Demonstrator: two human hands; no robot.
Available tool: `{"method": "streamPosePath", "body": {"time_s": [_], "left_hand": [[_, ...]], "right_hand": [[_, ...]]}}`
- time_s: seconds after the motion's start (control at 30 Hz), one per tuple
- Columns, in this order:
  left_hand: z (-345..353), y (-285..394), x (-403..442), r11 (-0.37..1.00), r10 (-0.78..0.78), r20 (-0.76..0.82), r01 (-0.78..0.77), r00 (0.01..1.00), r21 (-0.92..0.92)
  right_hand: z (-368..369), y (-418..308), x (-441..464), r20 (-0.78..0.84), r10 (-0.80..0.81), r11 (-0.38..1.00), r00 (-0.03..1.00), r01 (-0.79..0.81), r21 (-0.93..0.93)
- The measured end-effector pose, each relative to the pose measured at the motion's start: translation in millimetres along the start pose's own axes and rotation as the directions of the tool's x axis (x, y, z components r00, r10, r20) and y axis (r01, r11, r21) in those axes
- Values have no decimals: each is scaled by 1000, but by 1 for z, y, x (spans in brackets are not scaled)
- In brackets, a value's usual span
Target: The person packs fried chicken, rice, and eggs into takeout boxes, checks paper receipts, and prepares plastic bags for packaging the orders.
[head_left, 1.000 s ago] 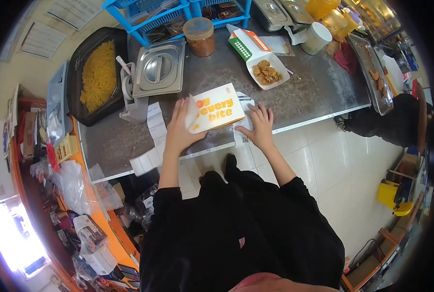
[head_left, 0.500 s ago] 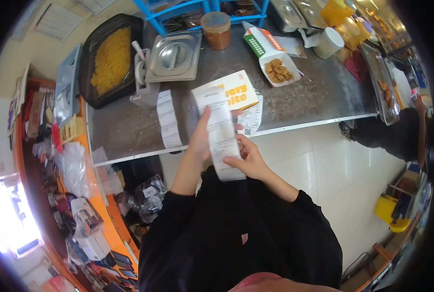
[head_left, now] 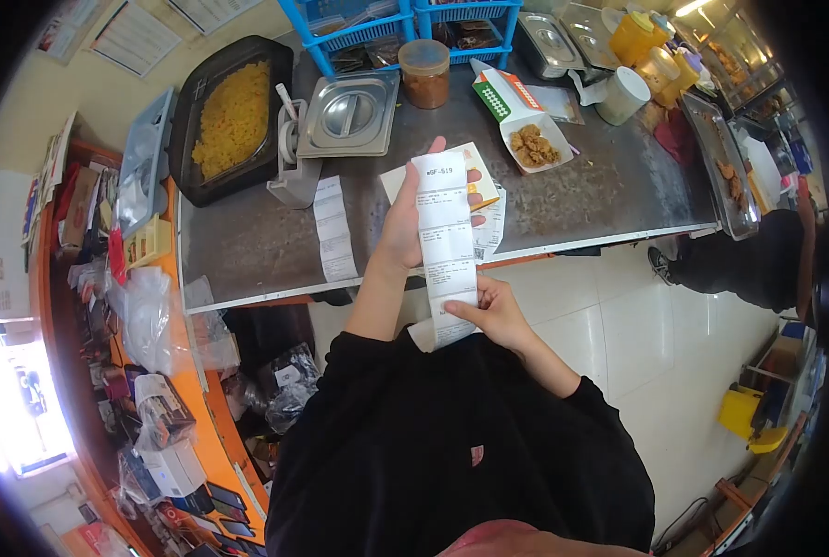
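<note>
Receipt strip point(head_left: 447, 243) being held unfolded at the centre of the frame, in front of the surface point(head_left: 609, 186).
My left hand point(head_left: 399, 234) is supporting its upper part on open fingers; my right hand point(head_left: 509, 323) is pinching the lower part. A second strip point(head_left: 333, 232) is lying to the left. The closed box point(head_left: 466, 156) is resting partly hidden behind; the food carton point(head_left: 495, 102) is standing open, upper right. The strip's lower end is curling away; its small print is proving unreadable.

The long white printed receipt point(head_left: 449, 243) hangs open lengthwise, its lower end curled under.
</note>
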State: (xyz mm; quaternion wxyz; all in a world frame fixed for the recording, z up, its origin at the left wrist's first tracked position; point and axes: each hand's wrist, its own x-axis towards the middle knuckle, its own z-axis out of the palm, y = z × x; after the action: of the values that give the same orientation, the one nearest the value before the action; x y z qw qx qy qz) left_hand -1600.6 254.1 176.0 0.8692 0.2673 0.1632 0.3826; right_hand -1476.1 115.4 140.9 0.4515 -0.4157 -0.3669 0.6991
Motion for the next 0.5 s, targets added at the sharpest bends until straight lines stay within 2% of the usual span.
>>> {"method": "streamPosePath", "body": {"time_s": [0.13, 0.2, 0.3, 0.4, 0.43, 0.5], "left_hand": [[0, 3, 6, 998, 38, 55, -41, 998, 57], [6, 9, 9, 993, 63, 58, -68, 996, 92], [14, 12, 8, 997, 71, 70, -68, 995, -39], [15, 1, -4, 992, -1, 80, -10, 997, 128], [16, -1, -8, 996, -7, 62, 1, 998, 93], [18, -5, -13, 1000, -18, 23, 18, 1000, 20]], "right_hand": [[1, -6, -5, 15, -20, 999, 1000, 20, 28], [-1, -4, -6, 5, -27, 1000, 1000, 27, -15], [-2, -7, -4, -12, -26, 1000, 1000, 26, -18], [-5, -9, -1, -22, -17, 1000, 1000, 17, -26], [-6, -9, 0, -24, -12, 999, 1000, 11, -33], [-1, -16, 2, -121, -151, 984, 981, 138, -110]]}}
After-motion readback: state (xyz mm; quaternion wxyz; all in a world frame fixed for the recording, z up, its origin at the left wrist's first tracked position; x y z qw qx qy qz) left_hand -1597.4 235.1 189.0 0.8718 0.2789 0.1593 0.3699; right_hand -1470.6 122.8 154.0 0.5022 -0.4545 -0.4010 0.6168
